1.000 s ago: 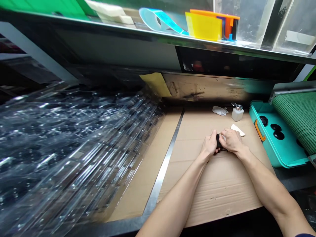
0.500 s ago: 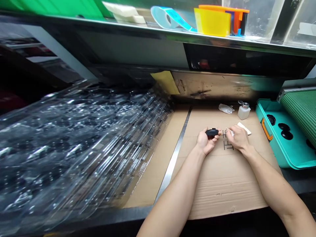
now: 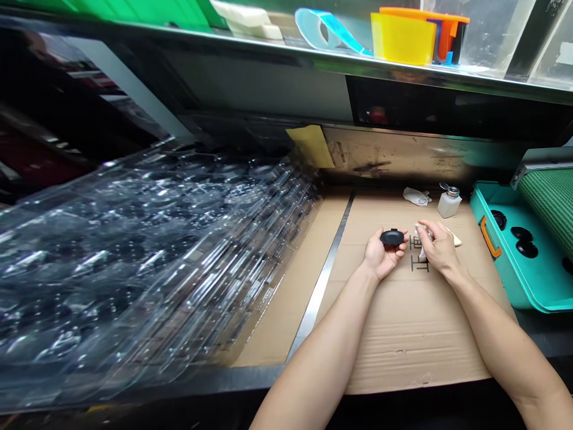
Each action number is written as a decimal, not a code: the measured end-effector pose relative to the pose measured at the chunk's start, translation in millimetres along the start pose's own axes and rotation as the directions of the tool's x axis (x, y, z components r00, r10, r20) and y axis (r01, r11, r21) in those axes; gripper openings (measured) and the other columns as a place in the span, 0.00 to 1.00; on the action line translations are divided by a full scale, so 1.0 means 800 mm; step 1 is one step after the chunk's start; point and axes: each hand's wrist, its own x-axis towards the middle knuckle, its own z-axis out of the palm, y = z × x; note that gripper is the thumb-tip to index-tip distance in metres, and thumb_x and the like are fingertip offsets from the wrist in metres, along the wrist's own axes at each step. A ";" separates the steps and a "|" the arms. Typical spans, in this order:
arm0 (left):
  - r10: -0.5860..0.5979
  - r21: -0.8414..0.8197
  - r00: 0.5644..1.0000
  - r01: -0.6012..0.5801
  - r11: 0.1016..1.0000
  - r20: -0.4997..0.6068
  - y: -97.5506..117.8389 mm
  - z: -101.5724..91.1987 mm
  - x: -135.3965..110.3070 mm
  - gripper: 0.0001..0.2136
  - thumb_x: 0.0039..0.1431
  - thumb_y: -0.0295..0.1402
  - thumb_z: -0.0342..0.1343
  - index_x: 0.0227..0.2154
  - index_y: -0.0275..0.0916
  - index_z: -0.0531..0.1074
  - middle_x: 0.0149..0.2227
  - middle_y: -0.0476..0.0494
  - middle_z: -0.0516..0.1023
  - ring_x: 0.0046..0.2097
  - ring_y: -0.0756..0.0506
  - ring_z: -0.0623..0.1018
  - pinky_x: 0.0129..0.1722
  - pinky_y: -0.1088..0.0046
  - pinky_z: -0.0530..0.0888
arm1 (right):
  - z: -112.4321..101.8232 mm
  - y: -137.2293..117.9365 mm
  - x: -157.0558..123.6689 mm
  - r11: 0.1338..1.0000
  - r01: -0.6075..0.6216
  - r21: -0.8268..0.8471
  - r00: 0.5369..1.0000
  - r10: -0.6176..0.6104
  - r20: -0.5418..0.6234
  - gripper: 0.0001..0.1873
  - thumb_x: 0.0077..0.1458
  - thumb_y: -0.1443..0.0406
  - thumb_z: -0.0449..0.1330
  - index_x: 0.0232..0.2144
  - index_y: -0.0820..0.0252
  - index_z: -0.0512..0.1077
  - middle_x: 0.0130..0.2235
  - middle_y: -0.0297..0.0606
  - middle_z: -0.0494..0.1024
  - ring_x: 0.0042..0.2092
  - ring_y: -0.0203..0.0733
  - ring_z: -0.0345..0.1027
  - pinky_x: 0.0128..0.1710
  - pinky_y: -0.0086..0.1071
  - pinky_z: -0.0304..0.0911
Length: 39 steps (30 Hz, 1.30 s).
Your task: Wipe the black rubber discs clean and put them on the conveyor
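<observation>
Your biggest neighbour is the stack of clear plastic trays (image 3: 156,257), blurred in places, to the left of the cardboard sheet (image 3: 412,334). To the right of that sheet stands the teal bin (image 3: 510,272), with a few black discs (image 3: 527,249) inside, and the green belt (image 3: 553,194) juts over the bin's far side. Your two hands are apart above the middle of the cardboard, your left hand (image 3: 380,257) palm up and your right hand (image 3: 441,248) just beside it. Near the cardboard's far edge stands a small white bottle (image 3: 449,203), with a crumpled tissue (image 3: 416,196) beside it. Over the cardboard, your left fingers grip a black oval piece (image 3: 392,237); your right fingertips pinch a white scrap (image 3: 423,253), partly hidden.
</observation>
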 end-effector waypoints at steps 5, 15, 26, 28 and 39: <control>-0.018 -0.048 1.000 0.017 0.999 -0.022 0.000 0.002 0.002 0.26 0.74 0.43 0.34 0.46 0.26 0.71 0.32 0.33 0.75 0.25 0.50 0.71 0.18 0.81 0.68 | 0.005 -0.002 0.001 0.957 -0.253 0.140 0.967 0.247 0.059 0.18 0.60 0.49 0.59 0.33 0.57 0.72 0.27 0.31 0.73 0.27 0.36 0.64 0.30 0.30 0.59; -0.047 -0.082 0.998 0.043 0.996 -0.046 0.004 0.001 0.002 0.24 0.74 0.43 0.35 0.46 0.26 0.69 0.34 0.31 0.76 0.27 0.50 0.74 0.23 0.81 0.76 | 0.006 0.007 0.005 0.919 -0.345 0.189 0.938 0.333 0.094 0.17 0.57 0.51 0.59 0.32 0.58 0.76 0.26 0.32 0.75 0.28 0.38 0.65 0.29 0.30 0.59; 0.036 0.065 0.993 -0.043 0.997 0.111 -0.011 -0.003 0.005 0.19 0.73 0.42 0.40 0.46 0.35 0.73 0.39 0.36 0.80 0.32 0.44 0.79 0.28 0.71 0.76 | 0.008 -0.004 0.000 0.966 -0.177 0.187 0.984 0.179 0.009 0.18 0.62 0.49 0.59 0.41 0.56 0.76 0.37 0.36 0.79 0.32 0.38 0.68 0.34 0.30 0.63; 0.052 0.069 0.988 -0.062 0.996 0.146 -0.018 -0.003 0.007 0.18 0.73 0.40 0.41 0.47 0.36 0.73 0.41 0.37 0.80 0.36 0.43 0.81 0.31 0.69 0.77 | 0.009 -0.006 -0.002 0.987 -0.122 0.107 0.992 0.124 -0.012 0.17 0.62 0.50 0.60 0.39 0.57 0.76 0.36 0.37 0.79 0.35 0.40 0.69 0.37 0.31 0.64; 0.135 0.018 0.981 -0.138 0.990 0.138 -0.031 -0.004 0.013 0.18 0.74 0.35 0.42 0.54 0.35 0.75 0.45 0.37 0.81 0.49 0.43 0.81 0.55 0.63 0.75 | 0.024 -0.024 -0.022 0.937 0.185 -0.296 0.935 -0.076 0.347 0.12 0.69 0.63 0.53 0.40 0.57 0.76 0.43 0.41 0.76 0.40 0.40 0.70 0.40 0.30 0.63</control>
